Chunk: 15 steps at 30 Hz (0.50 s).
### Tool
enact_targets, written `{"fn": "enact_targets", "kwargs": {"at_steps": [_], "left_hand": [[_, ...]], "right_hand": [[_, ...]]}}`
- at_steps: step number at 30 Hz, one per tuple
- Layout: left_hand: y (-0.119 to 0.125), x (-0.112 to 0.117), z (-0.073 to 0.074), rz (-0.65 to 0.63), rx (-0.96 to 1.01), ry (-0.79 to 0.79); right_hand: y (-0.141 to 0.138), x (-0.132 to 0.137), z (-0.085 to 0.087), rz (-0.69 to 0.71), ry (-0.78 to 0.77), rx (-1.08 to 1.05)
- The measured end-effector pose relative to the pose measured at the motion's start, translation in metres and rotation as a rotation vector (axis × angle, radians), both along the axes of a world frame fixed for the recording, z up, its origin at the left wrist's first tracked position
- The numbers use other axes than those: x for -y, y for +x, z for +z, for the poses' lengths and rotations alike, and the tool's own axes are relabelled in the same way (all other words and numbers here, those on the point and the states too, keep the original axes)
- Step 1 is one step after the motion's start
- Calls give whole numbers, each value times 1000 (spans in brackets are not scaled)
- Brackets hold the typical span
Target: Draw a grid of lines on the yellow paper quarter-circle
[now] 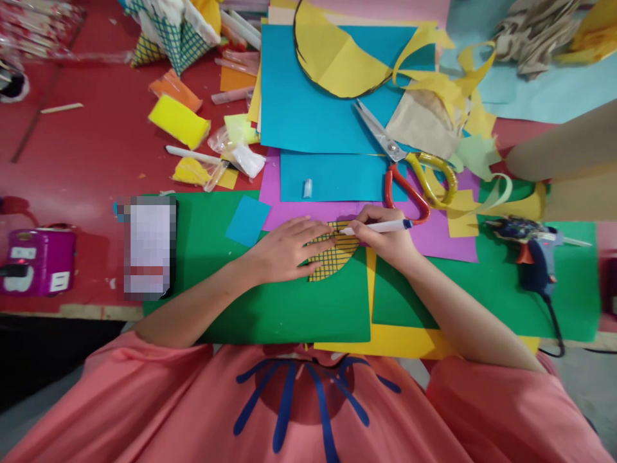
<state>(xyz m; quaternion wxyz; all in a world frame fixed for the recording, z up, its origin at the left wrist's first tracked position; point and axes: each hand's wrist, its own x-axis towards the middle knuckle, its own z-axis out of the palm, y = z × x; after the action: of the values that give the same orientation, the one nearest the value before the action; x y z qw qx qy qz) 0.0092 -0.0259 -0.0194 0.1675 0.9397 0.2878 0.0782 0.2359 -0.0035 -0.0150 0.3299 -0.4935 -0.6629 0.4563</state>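
Note:
A yellow half-round paper piece [332, 260] with a dark grid drawn on it lies on a green sheet [270, 302]. My left hand [289, 247] lies flat on its left part, fingers stretched out, pressing it down. My right hand [383, 238] is closed round a white pen [380, 226] with a blue end, its tip on the upper edge of the yellow piece.
Scissors [409, 173] with red and yellow handles lie on blue and purple sheets behind my hands. A blue glue gun [530, 247] rests at the right. A phone [149, 247] and a purple box [36, 260] sit left. Another person's arm [563, 151] reaches in at right.

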Motion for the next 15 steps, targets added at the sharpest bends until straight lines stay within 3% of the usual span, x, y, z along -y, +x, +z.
{"fn": "enact_targets", "kwargs": {"at_steps": [8, 15], "left_hand": [[0, 0, 0, -3, -14, 27], [-1, -3, 2, 81, -37, 40]], "right_hand": [[2, 0, 1, -22, -60, -73], [5, 3, -6, -44, -54, -102]]}}
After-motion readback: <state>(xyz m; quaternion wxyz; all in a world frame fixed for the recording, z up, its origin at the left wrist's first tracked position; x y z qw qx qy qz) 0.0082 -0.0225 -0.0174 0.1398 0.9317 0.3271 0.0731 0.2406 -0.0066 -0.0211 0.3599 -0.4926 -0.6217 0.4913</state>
